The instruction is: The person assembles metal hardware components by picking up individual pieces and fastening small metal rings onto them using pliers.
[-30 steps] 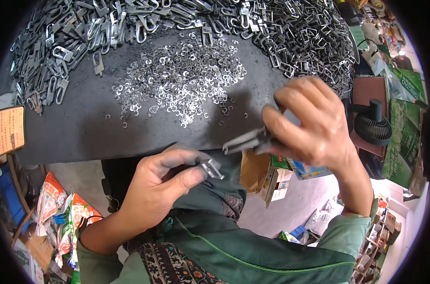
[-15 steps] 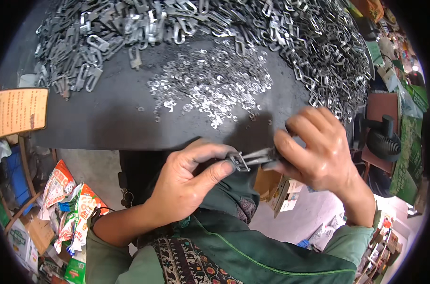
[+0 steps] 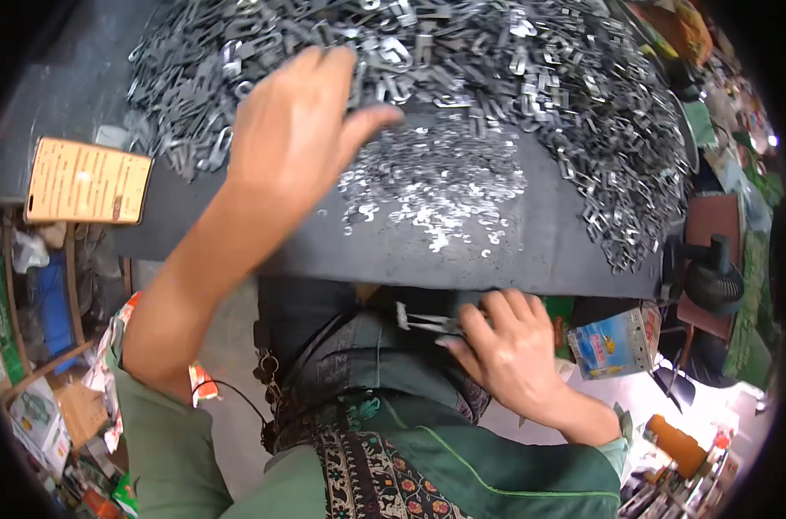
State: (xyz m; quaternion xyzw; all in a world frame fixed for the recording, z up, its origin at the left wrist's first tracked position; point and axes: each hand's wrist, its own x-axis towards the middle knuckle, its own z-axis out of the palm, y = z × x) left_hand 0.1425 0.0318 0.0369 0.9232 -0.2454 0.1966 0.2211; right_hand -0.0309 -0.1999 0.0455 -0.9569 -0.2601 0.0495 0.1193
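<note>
Left hand [image 3: 293, 130] now off the lap, reaching to far clip heap [image 3: 514, 78] on table [image 3: 549, 251], fingers loose (empty). Right hand [image 3: 510, 350] pinching metal clip [image 3: 419, 320] near lap. Best pick singly.

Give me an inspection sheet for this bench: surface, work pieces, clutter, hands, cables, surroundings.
Surface: dark grey table, bare strip along its near edge.
Job's things: big heap of grey metal clips across the far side; smaller pile of shiny small metal pieces in the middle; one metal part held below the table edge.
Clutter: flat orange card at the table's left end.
Hands: left hand reaches over the clip heap, fingers spread; right hand pinches the metal part near the lap.
Cables: thin dark cord by the waist.
Surroundings: small blue box, black fan, packets on the floor at left.
</note>
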